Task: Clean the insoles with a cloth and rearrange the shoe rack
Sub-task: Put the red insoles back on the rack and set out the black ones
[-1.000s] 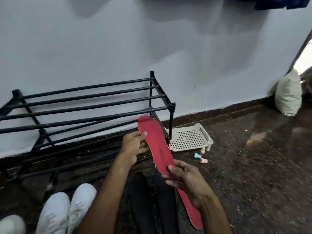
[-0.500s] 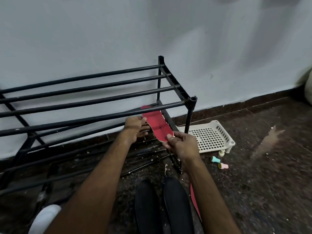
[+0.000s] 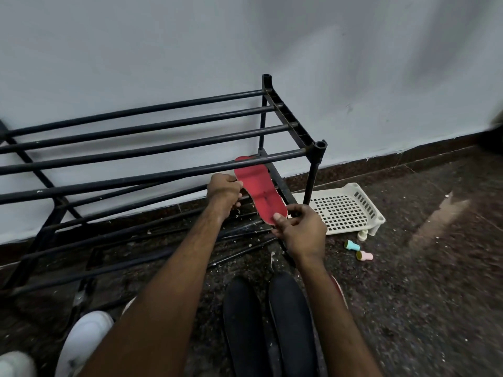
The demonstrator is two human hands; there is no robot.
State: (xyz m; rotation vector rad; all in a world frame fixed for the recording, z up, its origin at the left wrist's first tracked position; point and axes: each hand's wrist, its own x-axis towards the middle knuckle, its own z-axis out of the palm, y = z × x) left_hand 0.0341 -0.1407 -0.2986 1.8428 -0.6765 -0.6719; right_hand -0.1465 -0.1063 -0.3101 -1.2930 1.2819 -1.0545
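Just now the red insole (image 3: 260, 191) has gone from being held up in the open, in front of the rack (image 3: 152, 148), to lying with its toe pushed in under the top rails at the rack's right end. The left hand (image 3: 223, 190) grips its left edge about midway, fingers curled round it. The right hand (image 3: 300, 231) pinches the heel end between thumb and fingers. Both hands have travelled forward with it, and the view has come closer to the rack. Whether the insole already rests on the lower rails or is held just above them I cannot tell.

I judge this to be the rearranging half of the task: the insole is being put away on the rack. The next step would be to let go once it sits across the rails without slipping between them. No cloth shows.

The rack stands on a dark speckled floor (image 3: 422, 295) against a pale wall (image 3: 245, 50), with loose black rods and pale crumbs under it. Just right of the rack a white perforated tray (image 3: 345, 210) lies on the floor, with a teal cap (image 3: 351, 244) and a pink cap (image 3: 364, 255) near its front corner. A black pair (image 3: 242, 322), insoles or slippers, lies between the forearms. The edge of a second red insole (image 3: 339, 289) shows beside the right forearm, and white shoes (image 3: 84, 341) sit at lower left.
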